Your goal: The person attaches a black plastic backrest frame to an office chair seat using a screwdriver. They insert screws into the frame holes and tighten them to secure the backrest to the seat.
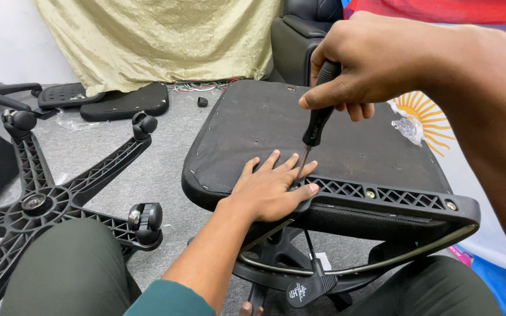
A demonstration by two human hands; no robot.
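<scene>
An upturned black office chair seat point(253, 117) lies across my lap, its flat underside facing up. My left hand point(270, 187) presses flat on the near edge of the seat, fingers spread, next to a ribbed black plastic bracket point(382, 196) with bolts. My right hand point(370, 58) is shut on the black handle of a screwdriver point(318, 120), held upright. The metal tip comes down between my left fingers at the bracket's left end.
A black five-star chair base with castors point(48, 199) lies on the grey carpet to the left. Flat black chair parts point(124, 102) rest by a beige cloth at the back. A black armchair point(300, 29) stands behind, and a crumpled plastic bag point(408, 127) lies to the right.
</scene>
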